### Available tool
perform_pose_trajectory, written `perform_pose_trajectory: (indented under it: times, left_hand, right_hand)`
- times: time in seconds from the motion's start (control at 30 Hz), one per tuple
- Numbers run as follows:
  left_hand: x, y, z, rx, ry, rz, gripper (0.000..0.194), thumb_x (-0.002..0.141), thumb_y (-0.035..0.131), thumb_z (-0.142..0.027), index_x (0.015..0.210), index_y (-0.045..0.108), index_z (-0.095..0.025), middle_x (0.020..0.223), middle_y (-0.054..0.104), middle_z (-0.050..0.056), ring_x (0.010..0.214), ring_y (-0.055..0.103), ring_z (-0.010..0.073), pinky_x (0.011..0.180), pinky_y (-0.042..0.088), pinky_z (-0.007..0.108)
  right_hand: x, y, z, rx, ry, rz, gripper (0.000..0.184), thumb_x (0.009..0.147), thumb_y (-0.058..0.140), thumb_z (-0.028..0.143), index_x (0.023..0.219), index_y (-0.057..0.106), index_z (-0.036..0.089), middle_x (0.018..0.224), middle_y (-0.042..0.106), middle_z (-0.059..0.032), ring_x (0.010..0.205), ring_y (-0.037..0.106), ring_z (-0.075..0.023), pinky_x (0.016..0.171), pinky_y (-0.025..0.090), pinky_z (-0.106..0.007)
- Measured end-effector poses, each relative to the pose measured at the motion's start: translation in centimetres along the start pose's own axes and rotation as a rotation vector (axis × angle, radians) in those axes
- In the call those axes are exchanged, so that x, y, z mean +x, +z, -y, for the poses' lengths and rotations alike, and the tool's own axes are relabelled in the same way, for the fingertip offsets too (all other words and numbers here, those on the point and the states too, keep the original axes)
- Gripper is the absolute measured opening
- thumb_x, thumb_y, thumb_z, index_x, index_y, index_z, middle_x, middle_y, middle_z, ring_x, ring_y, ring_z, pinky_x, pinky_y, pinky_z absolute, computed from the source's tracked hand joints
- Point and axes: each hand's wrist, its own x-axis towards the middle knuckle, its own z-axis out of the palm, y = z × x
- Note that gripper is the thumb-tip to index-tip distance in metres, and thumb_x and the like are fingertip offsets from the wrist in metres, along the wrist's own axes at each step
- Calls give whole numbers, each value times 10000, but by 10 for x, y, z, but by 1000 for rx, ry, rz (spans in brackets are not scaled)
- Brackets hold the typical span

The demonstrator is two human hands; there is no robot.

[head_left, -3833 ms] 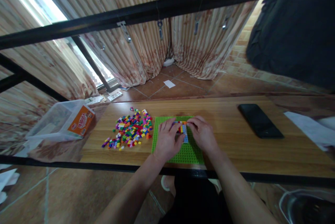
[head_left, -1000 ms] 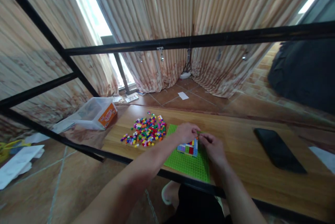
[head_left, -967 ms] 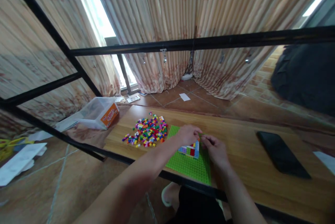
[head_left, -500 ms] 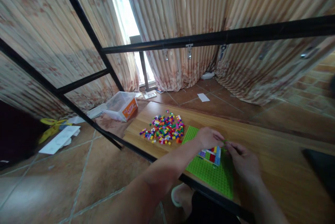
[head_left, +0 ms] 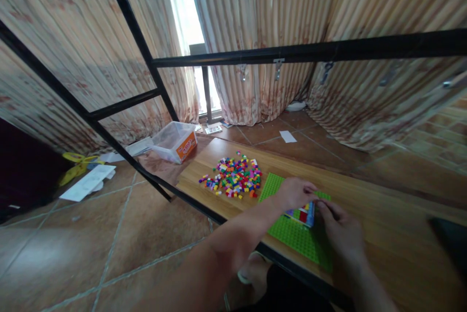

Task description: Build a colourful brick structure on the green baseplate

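Currently, your left hand and right hand nearly meet in one narrow grip; I cannot tell whether you hold anything. Your multicoloured brick build lies just beside the grip, at 7 o'clock, over the green baseplate. On the wooden bench, loose bricks spread between 9 and 10 o'clock; past them stands a clear box. Curtains hang at 12 o'clock.

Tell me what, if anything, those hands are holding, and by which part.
That can't be told: the left hand and right hand are close together over the green board, and their fingers would hide anything small between them.
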Motion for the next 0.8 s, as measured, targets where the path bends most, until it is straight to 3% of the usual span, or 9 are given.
perform_pose_trajectory:
  times: [0.17,0.27,0.37,0.53,0.63,0.8]
  left_hand:
    - [-44,-39,10,180,160,-220,305,942,549,-258,1202,685,-176,1183,734,81,1100,658,204,1071,447,364]
    - [-75,-77,35,350,56,-302,266,899,569,-186,1129,704,-189,1122,744,73,1075,654,218,1065,436,388]
    - [-97,-103,59,528,-98,-375,301,872,633,-263,1161,685,-198,1159,717,88,1127,620,263,1048,430,418]
    - [-105,-102,73,705,-272,-399,507,847,666,-468,1240,623,-150,1204,681,148,1160,578,351,1013,411,497]
    - [-100,-95,73,734,-301,-386,458,885,616,-437,1245,615,-154,1198,685,150,1157,579,342,1013,398,477]
    - [-92,-98,76,753,-340,-375,410,909,590,-381,1260,607,-170,1207,699,131,1161,589,322,1013,396,461]
  right_hand:
    - [0,-2,-3,48,-5,-19,498,787,587,561,1043,764,172,867,788,-113,841,735,-312,746,548,-412]
    - [2,-2,-7,40,-17,-20,482,795,581,552,1039,764,180,868,788,-110,829,734,-302,748,544,-412]
    - [4,-2,-8,40,-40,-22,463,789,586,548,1019,769,190,866,787,-101,819,733,-294,748,541,-411]
    - [0,-1,3,35,-52,-26,426,773,593,526,970,784,200,859,787,-97,792,724,-275,740,541,-392]
    - [-3,-1,7,43,-64,-33,410,774,589,503,959,785,194,900,787,-97,809,716,-261,743,538,-374]
    - [-1,-4,5,69,-51,-41,417,796,580,497,973,773,173,783,767,-79,728,698,-236,705,526,-361]
